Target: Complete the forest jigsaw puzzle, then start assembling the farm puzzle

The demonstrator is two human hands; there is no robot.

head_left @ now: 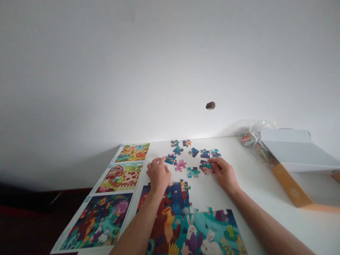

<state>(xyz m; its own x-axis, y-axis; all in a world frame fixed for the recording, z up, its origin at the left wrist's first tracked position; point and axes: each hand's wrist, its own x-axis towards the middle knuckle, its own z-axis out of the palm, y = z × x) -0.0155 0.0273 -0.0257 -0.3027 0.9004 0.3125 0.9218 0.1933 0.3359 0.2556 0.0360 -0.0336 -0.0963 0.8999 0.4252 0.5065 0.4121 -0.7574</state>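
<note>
My left hand (pixel 158 173) is above the upper left of the partly joined puzzle (pixel 180 228), its fingers loosely bent and apart. Its index fingertip is at the edge of a dark blue puzzle piece (pixel 170 159); whether it touches is hard to tell. My right hand (pixel 224 173) pinches the right edge of a dark puzzle piece with pink on it (pixel 206 167), which lies on or just over the table. Between my hands are a pink piece (pixel 180 165) and a teal piece (pixel 193 172). Rabbits and a brown animal show on the joined part.
More loose pieces (pixel 193 152) lie toward the wall (pixel 170 71), which has a hole (pixel 210 105). Picture sheets (pixel 119 177) line the table's left edge. At right are an open white and orange box (pixel 292 186) and a clear plastic bag (pixel 261 129).
</note>
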